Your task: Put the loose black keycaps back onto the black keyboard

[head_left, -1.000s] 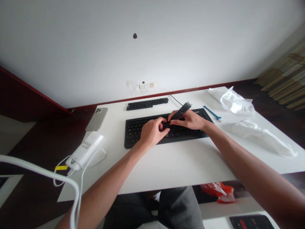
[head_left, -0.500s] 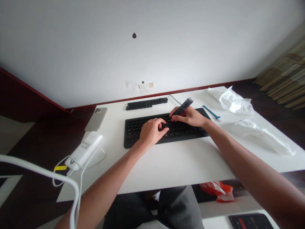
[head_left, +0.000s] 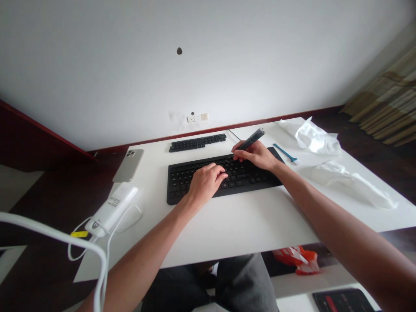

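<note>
A black keyboard [head_left: 182, 180] lies across the middle of the white table [head_left: 234, 221]. My left hand [head_left: 204, 182] rests on its keys near the centre, fingers curled down onto a key, nothing visibly held. My right hand [head_left: 256, 155] hovers over the keyboard's upper right part, closed around a dark slim tool [head_left: 252, 138] that slants up and to the right, its lower tip close to the keys. A separate strip of black keycaps [head_left: 197, 142] lies behind the keyboard.
A phone [head_left: 128, 165] lies face down at the left, with a white power bank [head_left: 112, 209] and white cables in front of it. A small blue tool [head_left: 284, 152] and crumpled white plastic bags [head_left: 313, 137] lie at the right. An orange bag [head_left: 297, 258] sits under the table.
My right hand has lifted the dark tool up and back from the keys, away from my left hand. My left hand stays on the keyboard, fingers settling lower.
</note>
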Motion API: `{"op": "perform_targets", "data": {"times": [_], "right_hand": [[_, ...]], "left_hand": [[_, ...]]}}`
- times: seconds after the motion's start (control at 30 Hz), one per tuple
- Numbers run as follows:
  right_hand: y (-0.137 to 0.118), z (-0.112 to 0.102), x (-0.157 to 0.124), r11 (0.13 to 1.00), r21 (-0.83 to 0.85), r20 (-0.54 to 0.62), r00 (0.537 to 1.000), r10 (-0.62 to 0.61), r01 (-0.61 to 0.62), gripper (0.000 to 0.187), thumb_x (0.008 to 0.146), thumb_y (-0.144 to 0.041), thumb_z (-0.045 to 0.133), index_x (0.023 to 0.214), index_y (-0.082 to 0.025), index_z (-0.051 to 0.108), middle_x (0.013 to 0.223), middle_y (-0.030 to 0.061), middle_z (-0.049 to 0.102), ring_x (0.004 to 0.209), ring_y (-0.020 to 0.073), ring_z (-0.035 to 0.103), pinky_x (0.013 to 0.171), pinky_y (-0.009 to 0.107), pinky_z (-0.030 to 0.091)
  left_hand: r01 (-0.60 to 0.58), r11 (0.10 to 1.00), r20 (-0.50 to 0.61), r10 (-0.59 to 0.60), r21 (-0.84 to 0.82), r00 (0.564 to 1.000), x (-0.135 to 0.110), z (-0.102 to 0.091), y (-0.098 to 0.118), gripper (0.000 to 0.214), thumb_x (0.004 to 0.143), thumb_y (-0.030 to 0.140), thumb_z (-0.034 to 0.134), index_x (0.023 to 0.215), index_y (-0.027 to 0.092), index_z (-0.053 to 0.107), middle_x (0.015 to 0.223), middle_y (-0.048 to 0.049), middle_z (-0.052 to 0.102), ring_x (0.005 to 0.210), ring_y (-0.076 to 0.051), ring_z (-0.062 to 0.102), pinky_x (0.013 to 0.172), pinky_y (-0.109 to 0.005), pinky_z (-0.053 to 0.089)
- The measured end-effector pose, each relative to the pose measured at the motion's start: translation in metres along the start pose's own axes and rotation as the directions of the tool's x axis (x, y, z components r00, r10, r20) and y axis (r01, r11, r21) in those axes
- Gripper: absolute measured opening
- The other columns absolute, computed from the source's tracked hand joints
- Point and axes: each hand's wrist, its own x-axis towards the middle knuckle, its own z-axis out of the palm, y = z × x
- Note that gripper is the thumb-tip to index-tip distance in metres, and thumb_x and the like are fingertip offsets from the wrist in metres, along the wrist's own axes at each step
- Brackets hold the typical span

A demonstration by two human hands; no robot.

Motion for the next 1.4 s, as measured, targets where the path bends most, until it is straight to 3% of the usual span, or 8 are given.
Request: {"op": "perform_targets", "data": {"times": [0.27,0.4,0.63,0.97,1.1,1.27,1.4], "right_hand": [[-0.001,0.0,-0.001,1.0,-0.007,-0.002,1.0,0.015,-0.015,0.038,0.088,-0.053,0.071,0.099,-0.017,0.071,0.08,0.0066,0.075,0.068,0.0183,0.063,0.067,0.032,0.053],[0.002,0.0,0.0,1.0,-0.011,-0.042,0.999,0.026,-0.026,0.037,0.089,-0.052,0.07,0.099,-0.016,0.071,0.079,0.0062,0.075,0.066,0.0177,0.063,0.066,0.032,0.052],[0.005,0.001,0.001,0.999,-0.009,-0.073,0.996,0.042,-0.042,0.037,0.09,-0.052,0.069,0.098,-0.016,0.072,0.078,0.0062,0.074,0.066,0.018,0.063,0.066,0.033,0.052],[0.005,0.0,0.001,0.998,-0.023,-0.07,0.996,0.051,-0.052,0.035,0.088,-0.05,0.07,0.098,-0.017,0.072,0.079,0.0059,0.075,0.067,0.0191,0.066,0.067,0.033,0.054],[0.005,0.0,0.002,0.998,-0.033,-0.063,0.997,0.052,-0.054,0.035,0.088,-0.051,0.07,0.097,-0.017,0.072,0.079,0.006,0.076,0.067,0.0196,0.067,0.067,0.033,0.055],[0.007,-0.001,0.002,0.998,-0.033,-0.071,0.996,0.047,-0.05,0.035,0.088,-0.051,0.07,0.098,-0.017,0.073,0.079,0.006,0.076,0.066,0.0191,0.066,0.067,0.033,0.055],[0.007,0.0,0.002,0.998,-0.029,-0.073,0.996,0.049,-0.051,0.036,0.088,-0.051,0.069,0.098,-0.017,0.073,0.079,0.0063,0.076,0.066,0.0188,0.066,0.067,0.033,0.054]], "left_hand": [[0.016,0.997,-0.022,-0.018,-0.081,1.0,0.001,0.002,-0.002,0.019,0.097,0.036,0.067,0.109,0.023,0.074,0.085,-0.0001,0.069,0.072,-0.012,0.063,0.068,-0.024,0.046],[0.022,0.999,-0.048,-0.025,-0.047,0.999,0.002,-0.007,-0.011,0.021,0.097,0.038,0.066,0.11,0.024,0.076,0.086,-0.0004,0.071,0.073,-0.013,0.063,0.069,-0.025,0.045],[0.237,0.961,-0.221,-0.204,0.139,0.954,0.012,-0.041,-0.059,0.024,0.097,0.042,0.064,0.105,0.027,0.08,0.085,-0.0021,0.072,0.076,-0.017,0.064,0.074,-0.028,0.045],[0.505,0.849,-0.132,-0.489,0.153,0.862,0.017,-0.052,-0.11,0.027,0.092,0.048,0.066,0.107,0.032,0.082,0.098,-0.0028,0.08,0.091,-0.023,0.07,0.08,-0.031,0.047],[0.507,0.851,-0.147,-0.488,0.139,0.86,0.017,-0.054,-0.115,0.032,0.091,0.05,0.065,0.111,0.031,0.081,0.098,-0.0037,0.079,0.088,-0.023,0.069,0.077,-0.03,0.046],[0.486,0.861,-0.312,-0.425,0.151,0.85,0.015,-0.065,-0.111,0.03,0.096,0.043,0.057,0.108,0.03,0.08,0.08,-0.0007,0.074,0.075,-0.019,0.065,0.071,-0.028,0.041],[0.462,0.865,-0.296,-0.396,0.197,0.869,0.014,-0.068,-0.104,0.025,0.092,0.045,0.063,0.101,0.031,0.081,0.069,0.0015,0.068,0.068,-0.018,0.062,0.066,-0.028,0.038]]}}
